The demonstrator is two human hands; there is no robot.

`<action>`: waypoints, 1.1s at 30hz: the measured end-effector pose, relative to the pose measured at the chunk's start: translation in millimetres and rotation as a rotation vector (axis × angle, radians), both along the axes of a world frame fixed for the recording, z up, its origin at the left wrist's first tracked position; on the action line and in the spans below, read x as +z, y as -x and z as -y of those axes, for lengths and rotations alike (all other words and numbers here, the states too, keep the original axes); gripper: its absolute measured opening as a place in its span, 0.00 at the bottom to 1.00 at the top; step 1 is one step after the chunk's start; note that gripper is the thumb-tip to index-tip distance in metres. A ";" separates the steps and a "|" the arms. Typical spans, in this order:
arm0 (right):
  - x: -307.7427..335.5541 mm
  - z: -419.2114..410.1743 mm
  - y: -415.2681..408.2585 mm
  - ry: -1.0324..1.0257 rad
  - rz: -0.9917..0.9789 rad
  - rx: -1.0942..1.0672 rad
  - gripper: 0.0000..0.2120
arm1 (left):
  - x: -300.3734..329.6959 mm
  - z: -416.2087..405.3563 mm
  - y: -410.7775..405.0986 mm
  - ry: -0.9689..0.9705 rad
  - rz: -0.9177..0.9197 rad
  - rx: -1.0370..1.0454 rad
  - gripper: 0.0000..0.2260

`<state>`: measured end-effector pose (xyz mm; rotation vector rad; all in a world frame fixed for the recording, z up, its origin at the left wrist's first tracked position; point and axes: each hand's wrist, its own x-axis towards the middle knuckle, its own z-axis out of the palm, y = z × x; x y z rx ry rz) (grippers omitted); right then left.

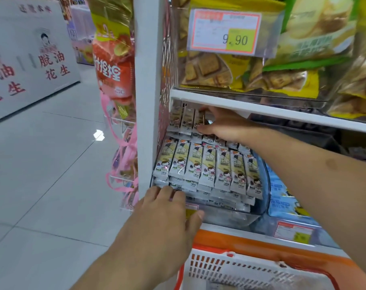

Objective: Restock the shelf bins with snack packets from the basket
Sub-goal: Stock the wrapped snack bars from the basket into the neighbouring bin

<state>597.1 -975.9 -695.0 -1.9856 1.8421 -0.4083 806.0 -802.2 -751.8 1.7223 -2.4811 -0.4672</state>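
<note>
A clear plastic shelf bin (259, 214) holds several rows of long white snack packets (207, 164) printed with a cartoon girl. My right hand (221, 124) reaches under the upper shelf and holds a few of these packets (183, 120) upright at the back of the bin, thumb below and fingers on top. My left hand (171, 210) rests with straight fingers on the bin's front left edge, touching the lowest packets. The white and orange basket (251, 268) sits below at the bottom right; its inside is hidden.
A white shelf post (147, 80) stands left of the bin, with hanging snack bags (113, 59) and pink ribbons beside it. Yellow cracker bags and a 9.90 price tag (226, 31) fill the shelf above. Blue packets (282, 197) lie in the neighbouring bin. Tiled aisle floor (41, 164) is at left.
</note>
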 end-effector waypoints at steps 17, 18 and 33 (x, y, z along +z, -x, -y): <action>-69.6 -234.2 34.9 0.466 0.029 0.354 0.10 | -28.5 -35.7 29.6 -0.087 -0.042 -0.109 0.18; -91.0 -251.3 37.9 0.425 0.008 0.368 0.09 | -43.4 -40.4 34.0 -0.130 0.010 -0.119 0.18; -417.0 -330.2 93.2 -0.602 -0.250 0.017 0.27 | -228.7 -90.6 72.1 -0.536 0.135 0.244 0.58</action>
